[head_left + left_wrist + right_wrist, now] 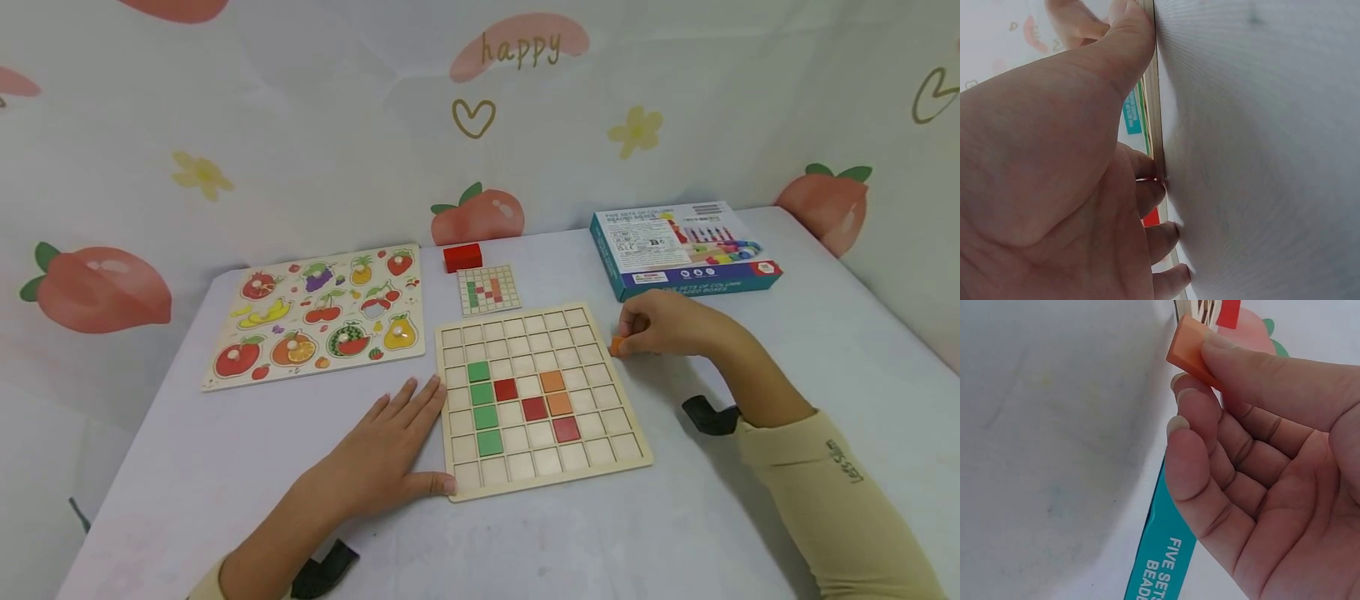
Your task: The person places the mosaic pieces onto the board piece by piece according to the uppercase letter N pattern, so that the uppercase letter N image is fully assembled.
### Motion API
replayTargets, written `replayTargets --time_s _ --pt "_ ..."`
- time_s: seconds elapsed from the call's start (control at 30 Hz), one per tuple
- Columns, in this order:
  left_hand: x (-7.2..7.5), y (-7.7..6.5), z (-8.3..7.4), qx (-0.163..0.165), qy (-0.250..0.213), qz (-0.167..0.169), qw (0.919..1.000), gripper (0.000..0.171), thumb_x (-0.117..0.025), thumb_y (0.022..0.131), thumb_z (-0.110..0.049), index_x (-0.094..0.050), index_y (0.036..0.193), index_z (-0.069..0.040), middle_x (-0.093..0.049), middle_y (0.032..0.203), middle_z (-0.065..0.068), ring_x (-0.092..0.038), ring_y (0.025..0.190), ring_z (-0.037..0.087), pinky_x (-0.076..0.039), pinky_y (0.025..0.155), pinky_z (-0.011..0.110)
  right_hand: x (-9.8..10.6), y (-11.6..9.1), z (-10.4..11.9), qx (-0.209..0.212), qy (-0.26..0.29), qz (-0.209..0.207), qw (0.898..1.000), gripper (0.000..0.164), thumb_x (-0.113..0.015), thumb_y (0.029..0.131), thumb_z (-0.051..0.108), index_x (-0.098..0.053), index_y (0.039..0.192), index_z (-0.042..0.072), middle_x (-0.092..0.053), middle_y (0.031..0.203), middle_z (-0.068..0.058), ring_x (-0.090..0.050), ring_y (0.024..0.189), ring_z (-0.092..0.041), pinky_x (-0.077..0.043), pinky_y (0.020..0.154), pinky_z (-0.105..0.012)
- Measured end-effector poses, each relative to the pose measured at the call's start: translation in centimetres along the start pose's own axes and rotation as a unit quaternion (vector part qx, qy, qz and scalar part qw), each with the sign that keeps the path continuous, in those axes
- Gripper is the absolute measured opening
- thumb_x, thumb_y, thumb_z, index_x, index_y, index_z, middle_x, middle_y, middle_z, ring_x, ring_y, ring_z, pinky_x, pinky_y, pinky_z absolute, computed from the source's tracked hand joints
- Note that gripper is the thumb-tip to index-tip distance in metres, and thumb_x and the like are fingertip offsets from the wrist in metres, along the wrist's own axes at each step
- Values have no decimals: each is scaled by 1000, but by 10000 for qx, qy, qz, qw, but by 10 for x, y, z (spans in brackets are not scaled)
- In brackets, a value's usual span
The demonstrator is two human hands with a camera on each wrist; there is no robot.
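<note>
A wooden grid board (472, 475) lies in the middle of the table, with green tiles (486, 417) in a column, red tiles (534, 408) on a diagonal and two orange tiles (558, 403) stacked in line. My left hand (382, 454) lies with straight fingers at the board's left edge, thumb on its near corner. Just off the board's right edge, my right hand (667, 325) pinches an orange tile (1191, 350) between thumb and fingers. Behind the board lies a small pattern card (489, 290) showing a similar coloured grid.
A fruit peg puzzle (416, 350) lies at the back left. Red blocks (462, 257) sit behind the pattern card. A blue-and-white toy box (697, 287) stands at the back right, close beyond my right hand. A printed cloth (337, 125) hangs behind the table.
</note>
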State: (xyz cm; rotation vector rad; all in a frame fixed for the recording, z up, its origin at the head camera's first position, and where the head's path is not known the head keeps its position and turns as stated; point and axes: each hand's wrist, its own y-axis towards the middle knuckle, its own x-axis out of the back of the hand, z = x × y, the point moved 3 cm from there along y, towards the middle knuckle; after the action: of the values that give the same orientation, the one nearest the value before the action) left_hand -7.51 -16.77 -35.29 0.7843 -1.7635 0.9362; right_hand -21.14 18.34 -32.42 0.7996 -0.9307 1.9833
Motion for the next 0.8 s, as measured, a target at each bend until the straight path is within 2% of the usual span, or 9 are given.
replayTargets --time_s 0.33,0.8 --pt "0 0 -1 -12 -47 -5 10000 110 -55 83 -78 -21 160 -7 -15 167 7 -10 152 36 -18 117 59 4 1 6 250 56 -65 9996 13 -77 89 13 -65 86 8 -59 77 -5 -54 75 -22 -46 63 -34" --pt "0 1 -1 19 -32 31 10000 110 -55 83 -78 -21 160 -7 -15 167 7 -10 152 35 -17 117 58 -6 15 39 743 84 195 9970 12 -76 89 12 -65 85 9 -58 76 -3 -53 76 -21 -45 62 -33"
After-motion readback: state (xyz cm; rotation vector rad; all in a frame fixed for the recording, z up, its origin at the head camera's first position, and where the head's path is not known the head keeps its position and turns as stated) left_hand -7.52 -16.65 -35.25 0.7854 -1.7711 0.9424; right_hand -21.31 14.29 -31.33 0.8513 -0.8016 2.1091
